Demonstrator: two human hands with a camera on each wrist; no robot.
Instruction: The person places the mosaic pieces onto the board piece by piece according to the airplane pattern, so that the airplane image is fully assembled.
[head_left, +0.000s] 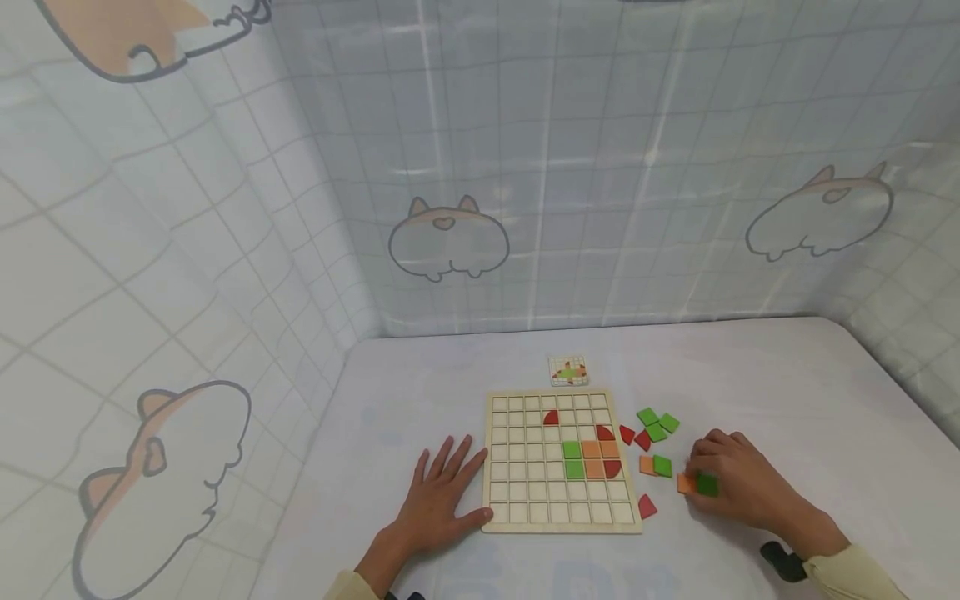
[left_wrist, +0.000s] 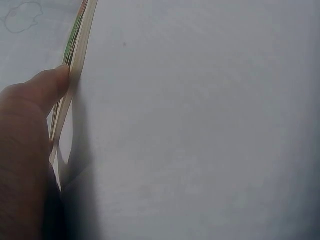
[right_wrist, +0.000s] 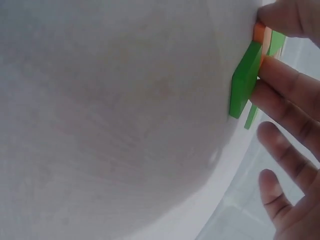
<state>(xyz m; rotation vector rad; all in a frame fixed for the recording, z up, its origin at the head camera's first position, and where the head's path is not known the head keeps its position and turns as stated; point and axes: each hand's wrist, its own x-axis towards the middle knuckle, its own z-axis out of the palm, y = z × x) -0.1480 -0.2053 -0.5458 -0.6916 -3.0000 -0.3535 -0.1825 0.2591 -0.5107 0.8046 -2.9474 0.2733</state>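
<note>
A pale wooden grid board [head_left: 517,475] lies on the table with green, orange and red tiles set in some squares. My left hand [head_left: 438,504] is spread flat at its left side, thumb on the lower left corner and index fingertip by the left edge. The left thumb [left_wrist: 52,82] touches the board's edge [left_wrist: 82,60] in the left wrist view. To the right of the board, my right hand [head_left: 731,483] pinches an orange square tile [right_wrist: 258,32] between thumb and index finger. A green square tile [right_wrist: 245,82] touches it, against the middle fingertip.
Loose green tiles [head_left: 657,432], red tiles [head_left: 647,506] and an orange tile [head_left: 647,465] beside a green tile [head_left: 662,465] lie right of the board. A small pattern card [head_left: 567,371] lies behind it. Patterned curtains [head_left: 600,167] hang around the table.
</note>
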